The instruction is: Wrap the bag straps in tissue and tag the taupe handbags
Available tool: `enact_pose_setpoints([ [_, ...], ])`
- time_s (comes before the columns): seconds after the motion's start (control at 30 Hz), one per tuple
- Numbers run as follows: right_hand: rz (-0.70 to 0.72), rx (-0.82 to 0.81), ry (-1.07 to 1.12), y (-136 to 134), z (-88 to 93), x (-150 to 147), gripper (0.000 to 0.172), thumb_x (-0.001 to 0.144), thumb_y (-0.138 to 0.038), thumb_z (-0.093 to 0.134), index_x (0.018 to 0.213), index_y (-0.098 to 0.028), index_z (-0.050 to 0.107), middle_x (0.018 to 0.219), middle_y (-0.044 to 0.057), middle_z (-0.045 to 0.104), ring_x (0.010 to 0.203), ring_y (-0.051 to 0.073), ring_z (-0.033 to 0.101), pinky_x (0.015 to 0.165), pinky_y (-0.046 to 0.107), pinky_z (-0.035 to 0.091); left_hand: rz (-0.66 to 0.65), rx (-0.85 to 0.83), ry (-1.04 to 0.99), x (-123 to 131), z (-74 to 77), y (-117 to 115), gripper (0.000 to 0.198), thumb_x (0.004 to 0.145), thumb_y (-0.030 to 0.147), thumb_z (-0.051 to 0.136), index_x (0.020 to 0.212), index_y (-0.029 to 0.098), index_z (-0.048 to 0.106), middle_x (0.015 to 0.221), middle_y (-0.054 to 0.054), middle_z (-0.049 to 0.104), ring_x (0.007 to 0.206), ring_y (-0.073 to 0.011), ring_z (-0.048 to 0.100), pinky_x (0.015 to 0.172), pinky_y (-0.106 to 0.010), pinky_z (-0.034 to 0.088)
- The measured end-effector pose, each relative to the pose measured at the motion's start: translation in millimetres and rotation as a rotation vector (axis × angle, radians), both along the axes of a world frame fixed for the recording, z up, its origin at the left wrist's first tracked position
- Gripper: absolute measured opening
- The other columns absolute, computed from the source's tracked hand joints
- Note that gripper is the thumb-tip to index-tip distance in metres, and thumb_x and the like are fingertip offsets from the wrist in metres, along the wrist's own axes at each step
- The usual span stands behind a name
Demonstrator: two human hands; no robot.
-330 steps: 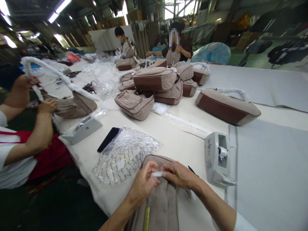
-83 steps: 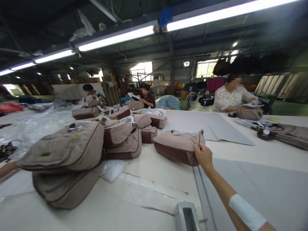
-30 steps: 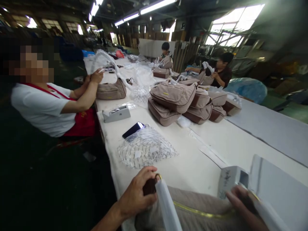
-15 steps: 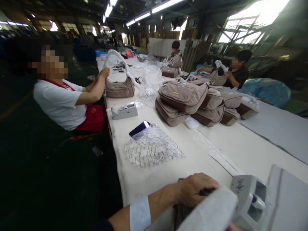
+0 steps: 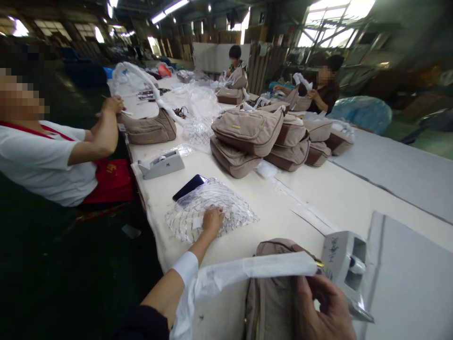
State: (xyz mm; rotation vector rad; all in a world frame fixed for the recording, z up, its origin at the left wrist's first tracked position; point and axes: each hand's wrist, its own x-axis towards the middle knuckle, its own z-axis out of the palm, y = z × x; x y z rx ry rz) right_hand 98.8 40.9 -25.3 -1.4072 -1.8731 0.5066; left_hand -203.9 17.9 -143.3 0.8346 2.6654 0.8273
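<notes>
Seemingly, left hand [image 5: 212,220] touches plastic packet [image 5: 238,210]

A single head-worn camera looks forward and down along the long table [image 5: 339,198], close over its near edge; the bag [image 5: 271,304] lies at 6 o'clock, the stacked bags [image 5: 247,130] toward 12, a seated co-worker [image 5: 46,160] at 9.

2 tape disp. [image 5: 161,164], 2 mesh packs [image 5: 231,210], 1 phone [image 5: 189,186].
</notes>
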Motion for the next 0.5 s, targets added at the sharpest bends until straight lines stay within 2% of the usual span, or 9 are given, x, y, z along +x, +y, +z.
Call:
enact_pose_setpoints([
  [0.07,0.152,0.001,0.061,20,6.7,1,0.046,0.082,-0.047,0.055,0.118,-0.018,0.051,0.111,0.013,0.06,0.1,0.029,0.06,0.086,0.044,0.049,-0.012,-0.014,0.007,-2,-1.8,-2,0.015,0.085,0.026,0.059,0.083,0.012,0.062,0.089,-0.004,0.064,0.088,-0.018,0.06,0.083,-0.039,0.047],
  [0.13,0.437,-0.014,0.095,45,15.8,3,0.059,0.082,-0.04,0.055,0.134,-0.019,0.036,0.137,0.014,0.042,0.122,0.03,0.045,0.099,0.049,0.04,-0.041,-0.005,0.012,-5,-0.8,-7,0.016,0.086,0.027,0.056,0.085,0.012,0.062,0.088,-0.004,0.064,0.085,-0.0168,0.06,0.081,-0.036,0.047],
  [0.17,0.582,-0.056,0.085,57,20.5,4,0.061,0.082,-0.036,0.055,0.137,-0.021,0.033,0.14,0.013,0.038,0.126,0.028,0.041,0.101,0.048,0.038,-0.062,0.005,0.014,-7,0.0,-9,0.016,0.087,0.026,0.055,0.087,0.012,0.062,0.088,-0.004,0.065,0.084,-0.0162,0.06,0.08,-0.035,0.047],
  [0.2,0.716,-0.112,0.064,68,24.8,3,0.058,0.083,-0.032,0.056,0.136,-0.022,0.035,0.138,0.012,0.041,0.125,0.026,0.043,0.101,0.045,0.039,-0.082,0.017,0.015,-8,0.5,-11,0.016,0.088,0.026,0.054,0.09,0.012,0.062,0.088,-0.003,0.065,0.083,-0.0156,0.061,0.079,-0.033,0.047],
  [0.27,0.902,-0.195,0.034,82,30.1,-1,0.041,0.084,-0.027,0.056,0.124,-0.023,0.05,0.123,0.009,0.056,0.113,0.023,0.053,0.094,0.038,0.045,-0.11,0.034,0.023,-10,0.2,-14,0.017,0.089,0.025,0.05,0.094,0.013,0.061,0.088,-0.003,0.066,0.083,-0.0149,0.061,0.079,-0.031,0.047],
  [0.3,0.945,-0.199,0.04,84,30.4,-5,0.03,0.084,-0.026,0.056,0.114,-0.022,0.057,0.113,0.008,0.06,0.105,0.021,0.057,0.089,0.034,0.047,-0.113,0.036,0.032,-10,-0.7,-15,0.017,0.09,0.024,0.05,0.095,0.013,0.06,0.088,-0.003,0.066,0.084,-0.0151,0.061,0.08,-0.031,0.047],
  [0.37,0.916,-0.14,0.077,79,25.8,-13,0.018,0.086,-0.025,0.054,0.103,-0.021,0.059,0.101,0.006,0.062,0.093,0.019,0.059,0.08,0.031,0.049,-0.1,0.024,0.061,-9,-3.6,-14,0.017,0.089,0.026,0.052,0.095,0.012,0.06,0.092,-0.005,0.065,0.089,-0.0169,0.06,0.084,-0.034,0.046],
  [0.5,0.735,0.072,0.005,54,6.3,-22,0.028,0.08,-0.03,0.061,0.106,-0.02,0.054,0.1,0.007,0.06,0.092,0.022,0.057,0.078,0.035,0.048,-0.076,-0.02,0.106,-7,-10.7,-7,0.019,0.084,0.03,0.06,0.092,0.012,0.061,0.098,-0.006,0.063,0.099,-0.0208,0.057,0.09,-0.043,0.044],
])
